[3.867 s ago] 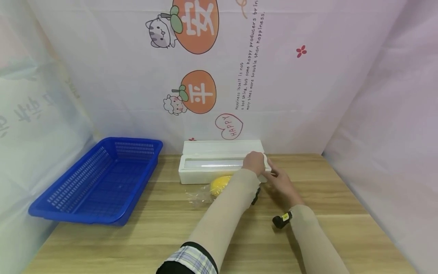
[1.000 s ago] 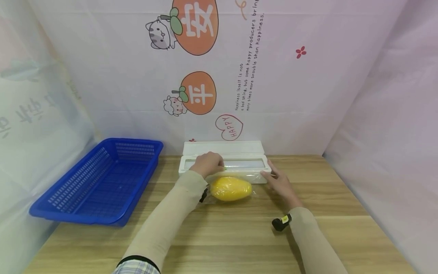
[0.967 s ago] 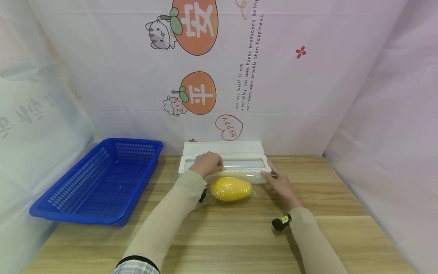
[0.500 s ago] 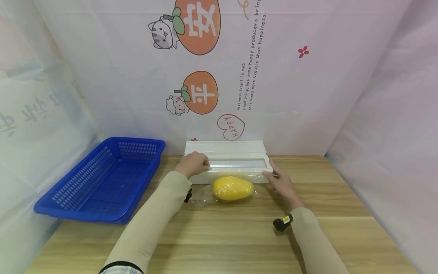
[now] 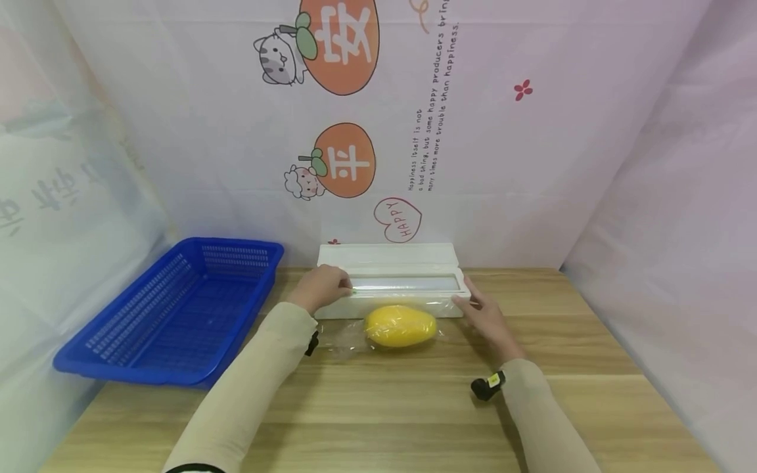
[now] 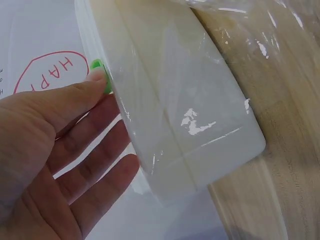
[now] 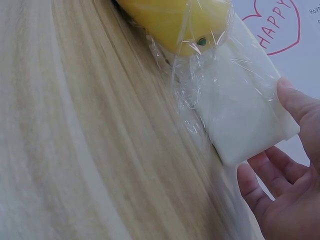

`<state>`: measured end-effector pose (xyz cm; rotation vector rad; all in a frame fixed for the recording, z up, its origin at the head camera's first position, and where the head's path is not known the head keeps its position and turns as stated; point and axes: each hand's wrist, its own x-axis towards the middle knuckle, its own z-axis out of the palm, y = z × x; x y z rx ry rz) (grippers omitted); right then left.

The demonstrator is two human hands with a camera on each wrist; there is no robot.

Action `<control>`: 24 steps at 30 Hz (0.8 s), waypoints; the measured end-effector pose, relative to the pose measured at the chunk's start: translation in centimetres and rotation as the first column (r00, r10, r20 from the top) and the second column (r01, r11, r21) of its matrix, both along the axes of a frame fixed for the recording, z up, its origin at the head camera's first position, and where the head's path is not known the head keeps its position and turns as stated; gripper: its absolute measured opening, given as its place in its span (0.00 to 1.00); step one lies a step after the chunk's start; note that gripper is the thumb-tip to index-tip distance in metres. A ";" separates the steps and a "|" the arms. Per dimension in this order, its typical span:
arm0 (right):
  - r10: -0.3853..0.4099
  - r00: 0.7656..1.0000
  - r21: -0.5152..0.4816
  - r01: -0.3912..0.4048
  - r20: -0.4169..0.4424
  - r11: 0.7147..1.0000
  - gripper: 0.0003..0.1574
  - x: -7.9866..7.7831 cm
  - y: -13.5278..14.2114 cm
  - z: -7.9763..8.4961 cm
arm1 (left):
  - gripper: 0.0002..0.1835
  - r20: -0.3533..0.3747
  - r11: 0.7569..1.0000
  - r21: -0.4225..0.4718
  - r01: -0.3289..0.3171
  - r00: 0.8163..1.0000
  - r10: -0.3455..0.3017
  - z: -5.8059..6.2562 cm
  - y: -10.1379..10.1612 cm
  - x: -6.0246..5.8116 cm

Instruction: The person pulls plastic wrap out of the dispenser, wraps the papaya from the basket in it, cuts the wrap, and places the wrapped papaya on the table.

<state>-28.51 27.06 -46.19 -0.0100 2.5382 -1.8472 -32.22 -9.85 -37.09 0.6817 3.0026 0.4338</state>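
A white cling film dispenser (image 5: 440, 307) stands with its lid raised against the back cloth, its film roll showing inside. Near its left end, my left hand (image 5: 319, 289) pinches a small green slide cutter (image 6: 107, 82) on the top edge, thumb pressed on it. My right hand (image 5: 487, 322) holds the dispenser's right end, thumb at the upper edge and fingers round the end face. In front lies a yellow mango-like fruit (image 5: 401, 326) covered in clear film (image 5: 345, 338). In the left wrist view the film hangs over the dispenser's front.
A blue plastic basket (image 5: 171, 328) stands at the left of the wooden table (image 5: 414, 407). A printed white cloth (image 5: 473, 144) closes off the back and sides, right behind the dispenser.
My left hand has slid from the dispenser's right end to near its left end along the top edge, uncovering the yellow fruit. The right hand stays at the right end.
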 end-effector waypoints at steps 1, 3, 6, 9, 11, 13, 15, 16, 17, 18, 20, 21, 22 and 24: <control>-0.001 1.000 -0.003 0.001 0.002 1.000 0.47 0.0 -0.1 0.1 | 0.07 -0.006 1.000 -0.003 -0.004 1.000 0.004 0.0 -0.1 0.1; 0.001 1.000 -0.001 -0.001 0.005 1.000 0.48 0.1 -0.1 0.2 | 0.07 -0.010 1.000 -0.005 -0.014 1.000 0.014 0.0 -0.2 0.3; 0.004 1.000 -0.008 -0.004 0.015 1.000 0.48 0.3 -0.2 0.8 | 0.08 -0.017 1.000 -0.004 -0.023 1.000 0.023 0.0 -0.4 0.5; 0.011 1.000 -0.036 -0.010 0.028 0.999 0.48 0.7 -0.5 1.7 | 0.08 -0.022 1.000 0.003 -0.024 0.999 0.024 -0.1 -0.8 0.6; 0.016 0.999 -0.046 -0.014 0.034 0.999 0.47 1.0 -0.7 2.4 | 0.07 -0.028 1.000 0.008 -0.024 0.999 0.024 -0.2 -1.1 0.5; 0.021 0.999 -0.047 -0.019 0.038 0.999 0.47 1.2 -0.9 2.7 | 0.07 -0.034 1.000 0.013 -0.023 0.999 0.024 -0.4 -1.4 0.5; 0.022 0.999 -0.049 -0.020 0.043 0.999 0.47 1.2 -0.8 2.7 | 0.07 -0.043 1.000 0.021 -0.019 0.999 0.020 -0.7 -1.8 0.4; 0.021 0.999 -0.045 -0.019 0.043 0.999 0.47 1.2 -0.8 2.6 | 0.07 -0.048 0.999 0.028 -0.014 0.999 0.016 -0.8 -1.9 0.3; 0.020 0.999 -0.046 -0.018 0.044 0.999 0.47 1.1 -0.7 2.4 | 0.07 -0.054 0.999 0.037 -0.006 0.998 0.008 -1.0 -2.1 0.3; 0.017 0.999 -0.048 -0.015 0.045 0.999 0.47 0.9 -0.6 2.1 | 0.07 -0.059 0.999 0.048 0.000 0.998 0.002 -1.1 -2.3 0.2; 0.011 0.999 -0.037 -0.010 0.039 0.999 0.47 0.6 -0.4 1.4 | 0.07 -0.069 0.997 0.073 0.016 0.998 -0.011 -1.5 -2.8 0.1; 0.005 0.999 -0.031 -0.004 0.036 1.000 0.47 0.4 -0.3 1.1 | 0.06 -0.072 0.996 0.087 0.020 0.997 -0.014 -1.7 -3.0 0.2; 0.002 1.000 -0.022 -0.001 0.031 1.000 0.47 0.2 -0.2 0.7 | 0.06 -0.073 0.995 0.099 0.023 0.997 -0.016 -1.8 -3.2 0.2; -0.005 1.000 -0.013 0.006 0.023 1.000 0.46 0.0 -0.1 0.3 | 0.06 -0.085 0.993 0.117 0.030 0.996 -0.020 -2.0 -3.6 0.3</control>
